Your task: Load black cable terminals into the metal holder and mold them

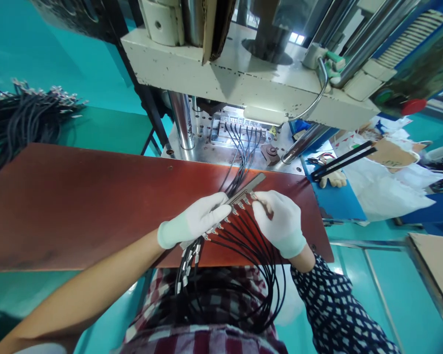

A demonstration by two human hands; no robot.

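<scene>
My gloved left hand (pixel 203 216) grips a long metal bar (pixel 256 183) that lies slantwise above the board, thumb on top. Along the bar's near side sit several small metal connectors (pixel 235 210), each on the end of a black cable (pixel 258 246). At the bar's right part, my gloved right hand (pixel 278 219) pinches one connector (pixel 252 195) between thumb and fingertips. The cables loop down over my lap. Under the press, a metal fixture (pixel 221 132) holds a row of cable ends, whose cables (pixel 245 152) run toward me behind the bar.
A brown board (pixel 96 206) spans the front of the press (pixel 214 73). Shiny guide columns (pixel 182 120) stand at both sides. Black cables (pixel 29 113) are piled at the left. At right are a red button (pixel 413 106), black rods (pixel 341 162), a glove (pixel 333 179) and white bags (pixel 387 189).
</scene>
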